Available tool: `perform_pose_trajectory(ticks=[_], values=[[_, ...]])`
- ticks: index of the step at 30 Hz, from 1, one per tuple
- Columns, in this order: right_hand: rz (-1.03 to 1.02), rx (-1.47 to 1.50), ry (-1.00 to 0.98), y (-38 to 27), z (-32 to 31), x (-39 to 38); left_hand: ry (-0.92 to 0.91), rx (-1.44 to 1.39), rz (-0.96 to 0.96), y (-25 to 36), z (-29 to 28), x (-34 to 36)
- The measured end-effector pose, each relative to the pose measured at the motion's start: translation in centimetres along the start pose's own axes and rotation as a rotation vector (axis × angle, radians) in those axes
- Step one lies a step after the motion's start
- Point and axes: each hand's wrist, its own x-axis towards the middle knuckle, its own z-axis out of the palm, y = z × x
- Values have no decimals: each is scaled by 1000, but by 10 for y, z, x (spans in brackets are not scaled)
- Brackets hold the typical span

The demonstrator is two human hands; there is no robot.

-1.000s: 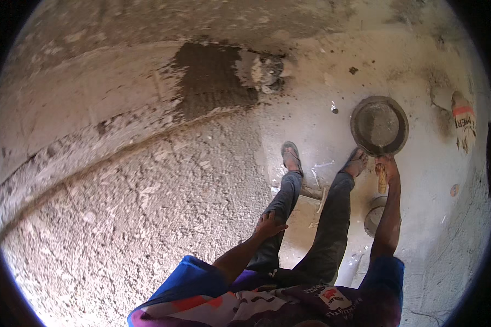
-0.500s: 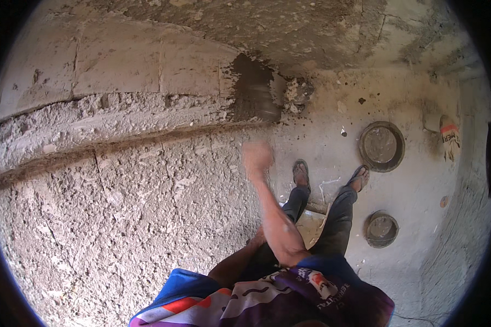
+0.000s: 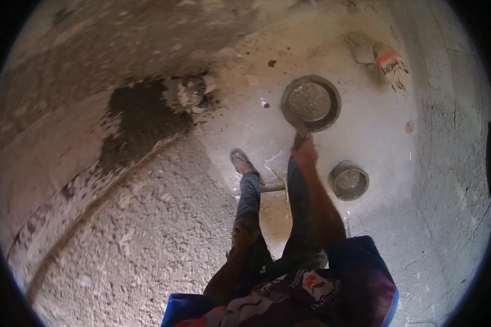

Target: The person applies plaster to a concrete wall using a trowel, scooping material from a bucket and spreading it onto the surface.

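My right hand [image 3: 305, 153] reaches down over my right leg, close to the near rim of a large round basin [image 3: 337, 111] holding wet grey mortar [image 3: 310, 102]. Its fingers are dim and smeared, so whether they grip anything cannot be told. My left hand [image 3: 245, 237] is low beside my left knee, its fingers in shadow and hard to make out. To the left, a dark wet patch [image 3: 142, 120] covers part of a pale ledge [image 3: 65, 128]. Rough, lumpy plaster [image 3: 131, 234] covers the surface nearer me.
A smaller round bucket [image 3: 350, 181] with grey material stands right of my right forearm. Farther off lies a crumpled paper bag [image 3: 390, 65] with a red band. Rubble [image 3: 193, 94] sits at the wet patch's end. A grey wall [image 3: 447, 136] rises on the right.
The view has swung to the right. My right hand has gone from beside the ledge, left of my legs, to near the large basin. The wet patch now shows farther left.
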Motion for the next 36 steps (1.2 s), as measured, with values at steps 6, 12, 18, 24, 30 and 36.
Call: perform_pose_trajectory(ticks=[6,12,18,24,30,36], values=[[305,-101,62,114,-5,176,75,74,-1,14,42,31],[-175,136,-398,117,25,209,33,-59,-6,4,78,22],[108,835,-591,173,14,145,-27,-353,287,-16,66,21],[-163,1265,-459,76,-50,24,-69,-571,350,-15,3,-35],[-325,1169,235,-104,-117,-125,-42,-819,293,-70,-15,-69],[-353,662,556,-324,75,-159,21,-824,325,-139,-28,-80]])
